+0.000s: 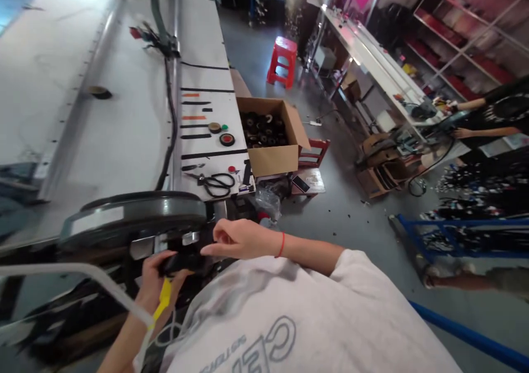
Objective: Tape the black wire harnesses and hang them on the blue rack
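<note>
Head view looks down over the person's white T-shirt [297,318]. Just beside the edge of the long white table [124,136] stands an open cardboard box [275,158]. Its flaps are folded out, and it is filled with dark rolls [264,130] packed close together. Some rolls show a pale core.

The shirt carries large outlined grey letters [273,342], seen skewed. "CE" can be made out. The smaller line beside it is too distorted to read.

The left hand [155,282] is clamped around a small black part [184,261] held low in front of the chest. This part lies just under the rim of a big dark disc [132,214] with a metal band. A yellow strip [164,301] lies across the left hand, and a white tube [95,276] runs past the wrist.

The right hand [233,239] wears a red cord [281,244] at the wrist. Its fingers are drawn loosely together, with the fingertips at the same black part. Whether they pinch it or only touch it cannot be told.

On the table near the box lie black-handled scissors [217,184]. Farther up are a black-and-red tape roll [227,139] and a tan roll [214,127], among black and orange strips stuck across the surface. A black cable [169,119] runs along the table.

A red plastic stool [283,59] stands on the grey floor, well away from the box. At the right edge, another person's forearms [475,106] reach over a second bench [372,59].
</note>
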The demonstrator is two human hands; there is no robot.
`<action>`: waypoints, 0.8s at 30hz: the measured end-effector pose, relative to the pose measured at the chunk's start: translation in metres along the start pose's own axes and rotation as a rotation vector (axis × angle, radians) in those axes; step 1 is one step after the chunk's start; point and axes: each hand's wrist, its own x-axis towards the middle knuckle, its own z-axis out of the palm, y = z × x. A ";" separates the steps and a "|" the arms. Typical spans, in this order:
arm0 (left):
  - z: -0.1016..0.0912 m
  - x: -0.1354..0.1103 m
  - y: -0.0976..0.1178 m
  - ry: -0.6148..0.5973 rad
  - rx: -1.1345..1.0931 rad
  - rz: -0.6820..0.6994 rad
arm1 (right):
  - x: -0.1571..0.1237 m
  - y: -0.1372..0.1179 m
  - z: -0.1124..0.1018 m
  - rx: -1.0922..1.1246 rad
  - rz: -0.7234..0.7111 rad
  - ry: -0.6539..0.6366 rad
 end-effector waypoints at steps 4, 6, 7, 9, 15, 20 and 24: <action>0.012 0.006 -0.004 0.035 0.109 0.128 | 0.007 0.014 0.017 0.219 0.276 -0.113; 0.021 0.006 -0.011 0.123 0.138 0.142 | 0.013 0.021 0.027 0.399 0.326 -0.081; 0.026 0.006 -0.015 0.164 0.141 0.133 | 0.017 0.024 0.031 0.487 0.343 -0.065; 0.033 0.004 -0.020 0.209 0.113 0.083 | 0.022 0.029 0.036 0.621 0.350 -0.048; 0.048 -0.002 -0.005 0.266 -0.519 -0.533 | 0.028 0.051 0.032 0.390 0.208 0.065; 0.053 0.014 -0.015 0.231 -0.989 -1.141 | 0.047 0.082 0.024 0.163 0.175 0.022; 0.058 0.013 -0.030 0.130 -1.256 -1.144 | 0.075 0.096 0.038 0.286 0.189 -0.073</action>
